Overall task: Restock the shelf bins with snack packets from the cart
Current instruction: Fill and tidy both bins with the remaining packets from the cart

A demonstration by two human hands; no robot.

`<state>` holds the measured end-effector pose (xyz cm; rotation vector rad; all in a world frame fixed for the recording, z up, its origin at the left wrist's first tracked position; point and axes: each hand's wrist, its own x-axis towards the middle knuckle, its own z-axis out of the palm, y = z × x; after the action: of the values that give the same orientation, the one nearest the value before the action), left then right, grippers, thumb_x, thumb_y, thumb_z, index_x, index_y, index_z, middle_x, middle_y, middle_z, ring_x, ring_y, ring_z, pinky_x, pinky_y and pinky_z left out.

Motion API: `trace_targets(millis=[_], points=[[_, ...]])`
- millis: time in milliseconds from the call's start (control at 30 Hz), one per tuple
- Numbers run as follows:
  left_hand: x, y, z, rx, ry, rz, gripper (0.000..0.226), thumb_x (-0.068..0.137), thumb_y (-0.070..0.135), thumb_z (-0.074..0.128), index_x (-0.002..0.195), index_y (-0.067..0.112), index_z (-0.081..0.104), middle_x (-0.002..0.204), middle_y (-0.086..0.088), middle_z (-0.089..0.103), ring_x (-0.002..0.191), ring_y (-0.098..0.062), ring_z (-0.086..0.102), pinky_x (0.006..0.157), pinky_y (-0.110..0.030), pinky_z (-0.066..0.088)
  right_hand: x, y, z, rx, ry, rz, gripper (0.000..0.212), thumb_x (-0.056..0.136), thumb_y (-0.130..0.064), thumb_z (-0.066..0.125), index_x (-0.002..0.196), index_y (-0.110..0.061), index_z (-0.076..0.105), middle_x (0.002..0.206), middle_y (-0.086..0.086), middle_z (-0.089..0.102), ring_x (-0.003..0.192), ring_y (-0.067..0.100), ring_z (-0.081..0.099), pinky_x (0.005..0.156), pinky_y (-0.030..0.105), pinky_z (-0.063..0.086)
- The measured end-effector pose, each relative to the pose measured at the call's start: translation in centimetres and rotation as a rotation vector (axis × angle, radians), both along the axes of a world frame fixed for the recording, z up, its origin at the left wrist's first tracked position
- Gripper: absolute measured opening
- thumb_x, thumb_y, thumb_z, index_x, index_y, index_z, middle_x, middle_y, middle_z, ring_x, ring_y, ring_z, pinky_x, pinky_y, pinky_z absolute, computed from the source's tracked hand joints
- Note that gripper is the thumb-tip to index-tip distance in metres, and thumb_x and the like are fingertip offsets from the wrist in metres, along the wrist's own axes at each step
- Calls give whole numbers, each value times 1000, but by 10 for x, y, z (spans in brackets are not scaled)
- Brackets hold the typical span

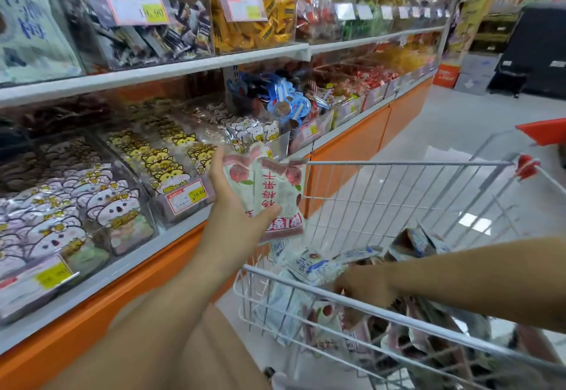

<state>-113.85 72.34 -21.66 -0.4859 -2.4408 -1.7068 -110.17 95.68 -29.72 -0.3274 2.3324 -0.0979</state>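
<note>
Two bare hands work between a wire cart [398, 193] and a wall of shelves. The left hand [235, 203] is raised in front of the lower shelf, fingers and thumb closed around a small fan of pale snack packets [275, 193] printed with red fruit and red characters. These packets hang just above the cart's near corner and beside the clear bins [128, 175]. The right hand [364, 285] reaches down into the cart, curled on more packets [318, 264] heaped in the basket; whether it grips one I cannot tell. The bins slope toward the aisle, filled with cartoon-printed sweets and fronted by price tags [186, 196]. A white shelf edge [153, 74] carries a second row of bins above. The shelf base [352, 151] is orange, and the floor [459, 120] is pale grey and glossy.
</note>
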Motion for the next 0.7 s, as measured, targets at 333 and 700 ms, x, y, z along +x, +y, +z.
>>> trace_targets(millis=[333,700], points=[[10,-14,11,151,-58,115,115,87,14,76,154,41,-15,164,15,-1,145,-3,13,105,-24,19,-45,2,138,-230,282,-190,14,88,-17,73,77,-14,65,55,-14,59,49,-4,54,53,15,42],[-6,-101,18,827,-224,459,88,70,15,88,136,22,31,109,-5,74,101,-29,72,93,-57,55,-49,-108,223,-1442,536,-520,16,97,0,58,109,-2,68,97,13,75,86,25,72,79,38,60]])
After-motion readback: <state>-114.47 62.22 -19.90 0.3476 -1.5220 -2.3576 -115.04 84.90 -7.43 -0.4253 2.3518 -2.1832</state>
